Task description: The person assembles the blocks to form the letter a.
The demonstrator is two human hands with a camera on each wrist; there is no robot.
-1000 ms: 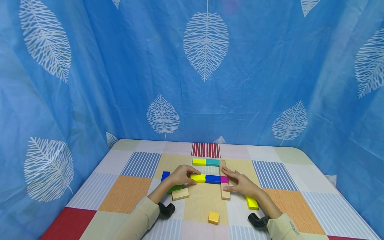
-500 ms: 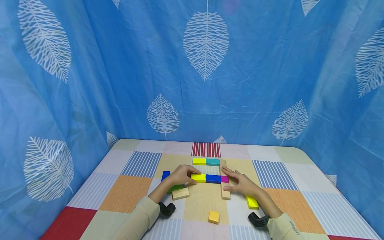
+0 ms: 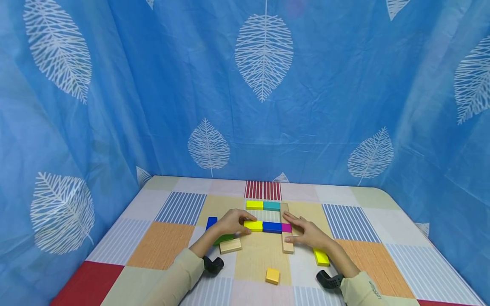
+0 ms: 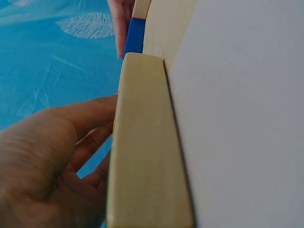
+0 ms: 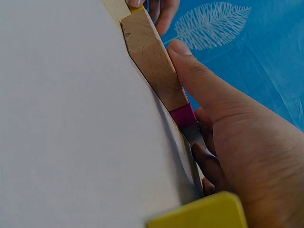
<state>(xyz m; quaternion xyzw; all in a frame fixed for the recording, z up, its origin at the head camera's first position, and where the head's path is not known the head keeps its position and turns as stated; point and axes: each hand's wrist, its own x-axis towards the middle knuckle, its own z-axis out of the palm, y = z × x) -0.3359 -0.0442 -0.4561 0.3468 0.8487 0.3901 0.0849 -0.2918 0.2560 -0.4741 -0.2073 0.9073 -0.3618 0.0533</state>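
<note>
Blue curtain (image 3: 172, 63) printed with white skeleton leaves, softly creased, behind the table and down both sides. Before it, a patchwork tablecloth (image 3: 160, 246) of pale, orange, beige and striped squares, red stripes at the middle of the far edge. Near the centre of the cloth, lying flat, a yellow block (image 3: 254, 226), long axis running left to right across the table, right end pointing at and meeting a blue block (image 3: 272, 228) in the same line. At the yellow block's left end, the left hand (image 3: 235, 222), pinching it between thumb on the near side and finger on the far side. Closing the row on the right, a magenta block (image 3: 286, 228), set between a far wooden block (image 3: 284, 207) and a near wooden block (image 3: 288, 245), both with long axes roughly square to the row. Beside these, the right hand (image 3: 309, 235), fingers spread apart from the thumb, a fingertip at the far wooden block, thumb against the near one. Beyond, parallel to the row, a second yellow block (image 3: 254, 205) and a teal block (image 3: 272, 206), end to end. Around the left wrist, a second blue block (image 3: 211, 222), a partly hidden green block (image 3: 223, 239) and a slightly slanted loose wooden block (image 3: 230, 246). By the right forearm, a third yellow block (image 3: 321, 257), pointing toward the near edge. Nearest the person, well apart, a small orange-yellow block (image 3: 272, 276).
</note>
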